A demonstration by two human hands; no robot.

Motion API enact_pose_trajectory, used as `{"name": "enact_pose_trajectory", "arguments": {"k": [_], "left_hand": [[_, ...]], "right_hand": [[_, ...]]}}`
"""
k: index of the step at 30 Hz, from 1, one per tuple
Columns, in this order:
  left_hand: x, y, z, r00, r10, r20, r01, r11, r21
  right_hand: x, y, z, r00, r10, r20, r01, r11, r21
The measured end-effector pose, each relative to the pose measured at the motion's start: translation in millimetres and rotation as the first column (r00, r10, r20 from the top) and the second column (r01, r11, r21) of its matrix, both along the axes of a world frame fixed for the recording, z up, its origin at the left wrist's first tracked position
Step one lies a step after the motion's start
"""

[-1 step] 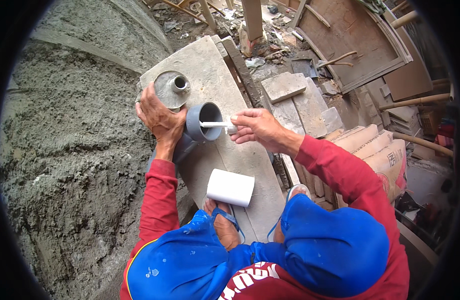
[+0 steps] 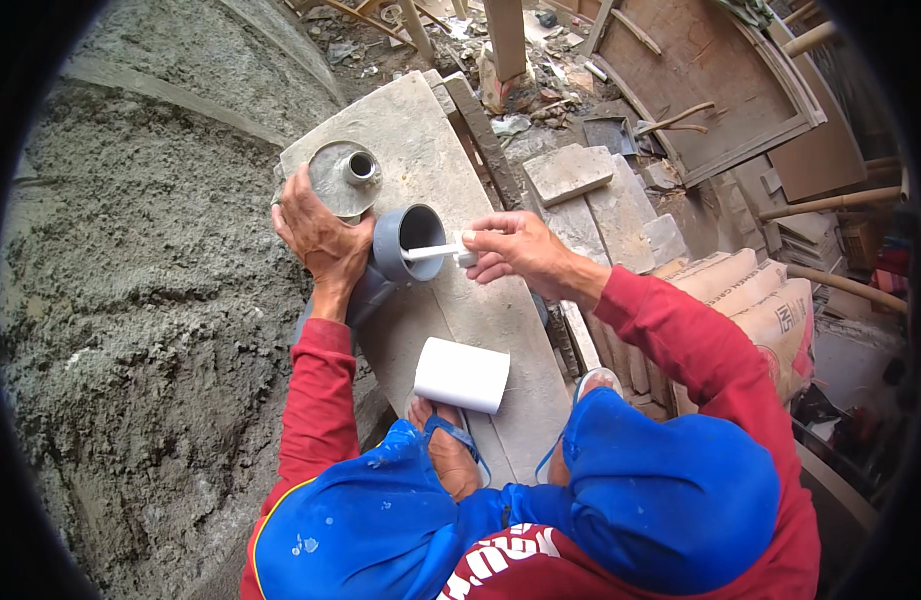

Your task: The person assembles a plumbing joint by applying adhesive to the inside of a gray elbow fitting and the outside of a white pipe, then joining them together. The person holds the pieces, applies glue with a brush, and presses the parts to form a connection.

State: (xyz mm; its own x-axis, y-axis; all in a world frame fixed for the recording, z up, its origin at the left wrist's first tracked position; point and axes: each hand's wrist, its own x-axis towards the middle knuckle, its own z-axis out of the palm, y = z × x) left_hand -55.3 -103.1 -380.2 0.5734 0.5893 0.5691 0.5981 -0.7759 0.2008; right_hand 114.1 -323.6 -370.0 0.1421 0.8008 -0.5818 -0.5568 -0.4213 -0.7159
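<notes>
My left hand [image 2: 322, 232] is closed round the side of a round metal can [image 2: 325, 180] with a short open neck on top. Its thumb lies beside the mouth of a grey plastic pipe fitting [image 2: 387, 245], whose body runs back under my left wrist. Between the thumb and fingers of my right hand [image 2: 520, 252] is a small white brush-like applicator [image 2: 435, 252]. The applicator's far end reaches inside the fitting's open mouth; its tip is hard to make out. A short white plastic pipe [image 2: 462, 376] lies on its side near my feet.
Underfoot is a narrow grey plank platform [image 2: 410, 120]. Rough wet-looking cement [image 2: 160, 300] covers the surface on the left. To the right are concrete blocks [image 2: 568, 174], stacked paper sacks [image 2: 740, 310], a wooden panel [image 2: 700, 90] and several poles.
My right hand has shifted very slightly, and the applicator's angle inside the fitting's mouth has changed a little. My left hand, the can and the white pipe stay put.
</notes>
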Motion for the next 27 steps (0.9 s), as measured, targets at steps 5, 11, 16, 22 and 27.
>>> {"name": "enact_pose_trajectory", "arguments": {"k": [5,11,16,22,27], "left_hand": [[-0.5,0.4,0.1,1.000,-0.001,-0.013,0.001,1.000,0.008],[5.5,4.3,0.2,1.000,-0.008,0.002,0.008,1.000,0.011],[6.1,3.1,2.2,1.000,-0.009,0.006,0.009,1.000,-0.002],[5.3,2.2,2.2,1.000,-0.008,0.004,0.008,1.000,-0.016],[6.0,4.4,0.5,1.000,0.004,-0.001,-0.004,1.000,-0.015]], "right_hand": [[25.6,8.2,1.9,0.834,0.202,0.513,-0.307,0.943,0.128],[34.7,25.8,8.9,0.084,-0.115,0.990,-0.531,0.835,0.142],[34.0,27.6,28.5,0.002,-0.238,0.971,-0.544,0.815,0.201],[23.1,21.5,17.0,-0.082,-0.505,0.859,-0.644,0.685,0.341],[15.3,21.4,3.9,-0.182,-0.439,0.880,-0.625,0.743,0.241]]}}
